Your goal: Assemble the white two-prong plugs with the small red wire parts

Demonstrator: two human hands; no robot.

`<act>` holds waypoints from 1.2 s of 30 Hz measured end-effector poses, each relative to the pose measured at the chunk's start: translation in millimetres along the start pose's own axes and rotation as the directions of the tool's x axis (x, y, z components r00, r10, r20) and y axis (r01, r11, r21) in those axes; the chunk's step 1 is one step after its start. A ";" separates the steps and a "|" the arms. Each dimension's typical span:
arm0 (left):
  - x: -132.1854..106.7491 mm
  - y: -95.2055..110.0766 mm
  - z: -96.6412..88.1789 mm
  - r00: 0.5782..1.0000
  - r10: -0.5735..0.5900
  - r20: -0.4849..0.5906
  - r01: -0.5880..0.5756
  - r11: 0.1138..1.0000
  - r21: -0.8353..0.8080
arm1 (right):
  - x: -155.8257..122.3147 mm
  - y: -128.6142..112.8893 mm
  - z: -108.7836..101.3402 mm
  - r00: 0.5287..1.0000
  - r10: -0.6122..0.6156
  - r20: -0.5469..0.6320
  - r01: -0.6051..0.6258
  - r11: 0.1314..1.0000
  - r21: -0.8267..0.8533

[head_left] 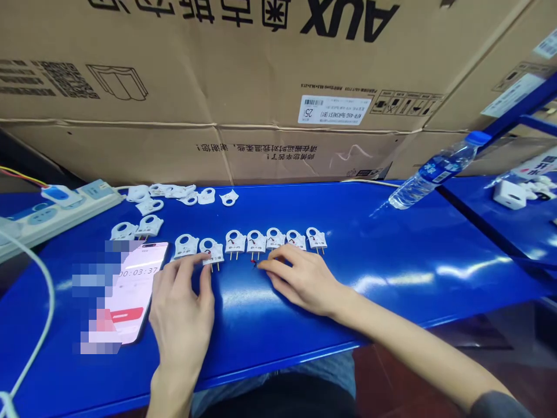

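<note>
left hand [183, 302] fingers [198, 267] touch a small white plastic plug part [212, 251], not clenched; right hand [300, 278] fingers pinch a tiny red piece [253, 262] on the blue desk [391, 244].

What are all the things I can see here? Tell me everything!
Plug halves with pins: seven, white, in a row mid-table.
Loose plug shells: about a dozen, white, scattered back left.
Phone: one, pink screen showing a timer, left of the hands.
Power strip: one, white and blue, far left.
Cable: one, white, curving at the left edge.
Bottle: one, clear with blue cap, lying back right.
Boxes: brown cardboard, stacked behind the table.
Table: blue, shiny.
White block: one, on the right-hand surface.
Left hand: fingers touching the second plug half.
Right hand: pinching a small red piece below the row.
</note>
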State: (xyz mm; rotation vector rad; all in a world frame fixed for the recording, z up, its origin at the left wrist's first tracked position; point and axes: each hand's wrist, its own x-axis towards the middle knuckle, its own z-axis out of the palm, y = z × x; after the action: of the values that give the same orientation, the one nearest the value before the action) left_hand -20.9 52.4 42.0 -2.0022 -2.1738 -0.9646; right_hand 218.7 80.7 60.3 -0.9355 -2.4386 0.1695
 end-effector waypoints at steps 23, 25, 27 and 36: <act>-7.2 17.8 -3.9 0.999 -0.044 -0.001 0.044 0.998 -0.035 | 0.2 0.4 6.4 0.961 -0.013 0.276 0.034 0.997 -0.072; -7.1 17.7 -3.6 0.999 -0.045 -0.010 0.044 0.999 -0.026 | -0.4 0.5 6.9 0.964 -0.014 0.266 0.033 0.997 -0.070; -7.0 17.4 -3.1 0.999 -0.040 -0.024 0.040 0.999 -0.013 | -0.8 0.6 7.3 0.965 -0.007 0.263 0.029 0.996 -0.079; -7.0 14.5 -0.3 0.998 0.005 -0.058 -0.004 1.000 0.010 | -0.8 0.3 7.3 0.961 0.006 0.276 0.020 0.996 -0.092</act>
State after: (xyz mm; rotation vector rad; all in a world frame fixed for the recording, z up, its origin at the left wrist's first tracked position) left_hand -6.6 45.8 45.3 -1.9484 -2.1388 -0.9966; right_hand 215.7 80.9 53.7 -1.0014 -2.7267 0.1960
